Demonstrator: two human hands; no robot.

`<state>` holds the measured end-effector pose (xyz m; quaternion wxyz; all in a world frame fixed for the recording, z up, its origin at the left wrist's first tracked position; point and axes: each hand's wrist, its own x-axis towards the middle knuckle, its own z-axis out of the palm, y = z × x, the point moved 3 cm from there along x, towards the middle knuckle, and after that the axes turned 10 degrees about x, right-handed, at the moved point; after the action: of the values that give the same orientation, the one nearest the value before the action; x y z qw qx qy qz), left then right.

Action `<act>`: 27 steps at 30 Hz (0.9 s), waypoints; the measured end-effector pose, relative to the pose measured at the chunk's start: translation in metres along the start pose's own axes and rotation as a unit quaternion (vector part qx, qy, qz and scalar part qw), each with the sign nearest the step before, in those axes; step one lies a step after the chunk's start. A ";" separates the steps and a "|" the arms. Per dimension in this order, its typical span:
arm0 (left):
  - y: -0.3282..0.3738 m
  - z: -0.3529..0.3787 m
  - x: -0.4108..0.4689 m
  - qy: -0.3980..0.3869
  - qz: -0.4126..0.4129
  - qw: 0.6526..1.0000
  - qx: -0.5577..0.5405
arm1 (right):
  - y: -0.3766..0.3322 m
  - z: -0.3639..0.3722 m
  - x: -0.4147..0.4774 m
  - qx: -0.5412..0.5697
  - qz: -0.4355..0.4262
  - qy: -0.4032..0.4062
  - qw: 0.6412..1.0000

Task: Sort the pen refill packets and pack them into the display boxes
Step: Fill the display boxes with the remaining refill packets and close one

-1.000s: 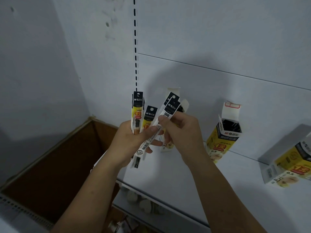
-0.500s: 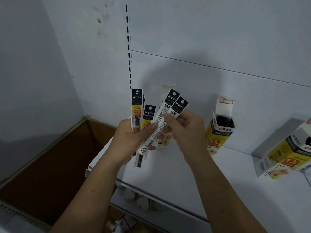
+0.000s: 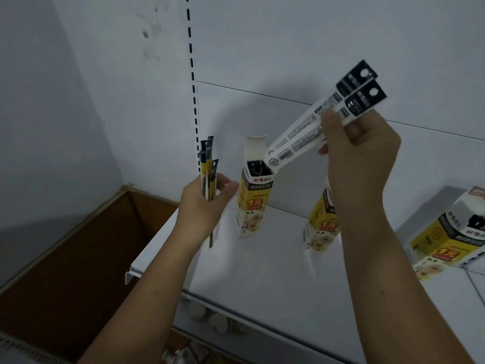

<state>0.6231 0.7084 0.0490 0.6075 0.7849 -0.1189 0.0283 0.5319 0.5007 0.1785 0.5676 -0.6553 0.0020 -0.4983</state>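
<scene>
the cardboard carton (image 3: 78, 258) sits low at left, beside the white shelf (image 3: 262, 271). the left hand (image 3: 207, 203) grips a few refill packets (image 3: 208, 174) upright and edge-on. the right hand (image 3: 362, 158) pinches two white-backed packets (image 3: 315, 124), tilted, with their lower ends at the mouth of an open display box (image 3: 253, 200) standing on the shelf. a second box (image 3: 321, 227) and a third box (image 3: 446, 240) stand further right.

view: head, single | facing: forward, tilted down onto shelf (image 3: 275, 271) | range: close
</scene>
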 end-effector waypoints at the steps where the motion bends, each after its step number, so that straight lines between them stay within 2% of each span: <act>1: 0.000 0.003 0.003 -0.011 0.008 1.000 0.024 | 0.001 0.004 0.005 -0.009 -0.005 -0.014 1.000; 9: 0.002 0.022 0.020 -0.067 0.080 0.993 0.058 | 0.032 0.032 0.008 -0.056 0.025 -0.147 0.987; 12: 0.003 0.021 0.020 -0.080 0.070 0.994 0.041 | 0.038 0.035 0.002 -0.078 0.038 -0.180 0.980; 15: 0.005 0.023 0.019 -0.111 0.057 0.992 -0.009 | 0.042 0.034 0.000 -0.076 0.052 -0.178 0.980; 20: 0.007 0.031 0.022 -0.143 0.036 0.989 -0.021 | 0.048 0.034 -0.003 -0.193 0.078 -0.252 0.945; 22: 0.008 0.032 0.022 -0.158 0.031 0.987 -0.017 | 0.043 0.035 -0.004 -0.212 0.070 -0.254 0.941; 25: 0.010 0.032 0.021 -0.162 0.030 0.986 -0.025 | 0.034 0.033 0.000 -0.196 0.029 -0.202 0.959; 27: 0.010 0.031 0.020 -0.155 0.032 0.987 -0.020 | 0.032 0.033 0.001 -0.199 0.008 -0.195 0.960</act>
<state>0.6375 0.6732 0.0542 0.5958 0.7636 -0.2367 -0.0765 0.5718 0.5131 0.1597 0.4195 -0.8394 -0.0043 -0.3455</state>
